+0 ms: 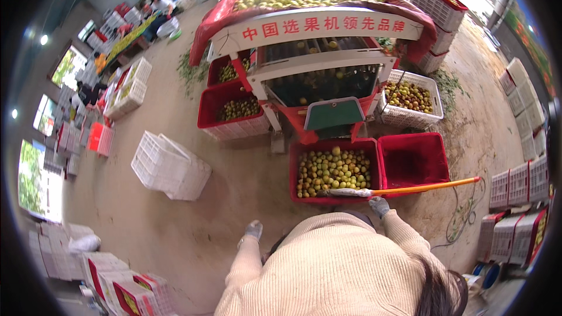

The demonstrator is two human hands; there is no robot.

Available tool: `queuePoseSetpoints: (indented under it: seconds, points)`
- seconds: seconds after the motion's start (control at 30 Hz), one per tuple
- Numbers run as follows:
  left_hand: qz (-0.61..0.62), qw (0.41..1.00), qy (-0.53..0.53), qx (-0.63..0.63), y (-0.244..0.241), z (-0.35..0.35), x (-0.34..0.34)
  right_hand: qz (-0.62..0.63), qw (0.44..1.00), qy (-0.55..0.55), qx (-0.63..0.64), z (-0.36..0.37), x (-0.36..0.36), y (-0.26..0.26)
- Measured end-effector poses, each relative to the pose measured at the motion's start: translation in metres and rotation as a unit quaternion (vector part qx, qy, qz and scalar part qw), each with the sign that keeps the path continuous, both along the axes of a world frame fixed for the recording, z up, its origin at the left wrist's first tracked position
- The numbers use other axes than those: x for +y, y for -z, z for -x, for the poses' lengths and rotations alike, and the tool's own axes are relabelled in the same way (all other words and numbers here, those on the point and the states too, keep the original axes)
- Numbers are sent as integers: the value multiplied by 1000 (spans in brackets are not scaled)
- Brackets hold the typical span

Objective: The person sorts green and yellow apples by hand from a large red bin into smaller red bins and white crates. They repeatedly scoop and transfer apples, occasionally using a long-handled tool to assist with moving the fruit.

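My left hand [253, 230], in a grey glove, hangs over the floor away from any crate; its fingers look curled, and whether it holds something cannot be told. My gloved right hand [379, 206] is at the near rim of a red-lined crate [334, 200] of round green and brown fruit [336, 169], just below a tool with an orange pole [430, 186] and pale wrapped end. That tool lies across this crate and an empty red-lined crate [412, 158] beside it. Above them stands a fruit sorting machine [325, 26], its green outlet chute [333, 115] over the fruit crate.
White crates [171, 166] stand on the floor to the left. Red-lined crates [235, 125] of fruit sit left of the machine, a white fruit crate [410, 116] right of it. A cable [456, 228] lies at the right. Stacked crates [509, 188] line the right side; people work far left.
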State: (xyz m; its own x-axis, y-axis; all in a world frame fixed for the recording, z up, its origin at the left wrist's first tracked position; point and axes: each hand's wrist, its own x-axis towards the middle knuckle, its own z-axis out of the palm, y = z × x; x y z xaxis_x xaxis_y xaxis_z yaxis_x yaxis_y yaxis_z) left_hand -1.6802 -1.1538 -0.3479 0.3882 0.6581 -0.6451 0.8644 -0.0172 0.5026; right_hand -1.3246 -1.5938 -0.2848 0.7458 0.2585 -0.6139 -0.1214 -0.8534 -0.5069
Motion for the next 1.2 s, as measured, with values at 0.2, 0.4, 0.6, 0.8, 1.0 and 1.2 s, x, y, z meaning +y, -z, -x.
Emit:
queuePoseSetpoints:
  seconds: [0.2, 0.4, 0.6, 0.8, 1.0, 1.2]
  points:
    - [-17, 999, 17, -39, -14, -79, -36, -86, 979, 134, 126, -16, -60, 58]
    - [-69, 995, 59, 41, -64, -89, -49, 36, 994, -37, 93, -47, -78, 38]
    - [-28, 995, -87, 39, -62, -44, 9, 80, 991, -104, 7, -64, -17, 18]
    - [-8, 998, -28, 60, -33, -2, 126, 63, 997, -38, -23, -34, 153, -17]
    - [-35, 997, -72, -20, -38, 35, 314, -18, 962, -130, -238, -19, 384, -95]
    - [-101, 963, -174, -181, 26, 56, 418, -300, 887, 4, -352, -61, 502, -225]
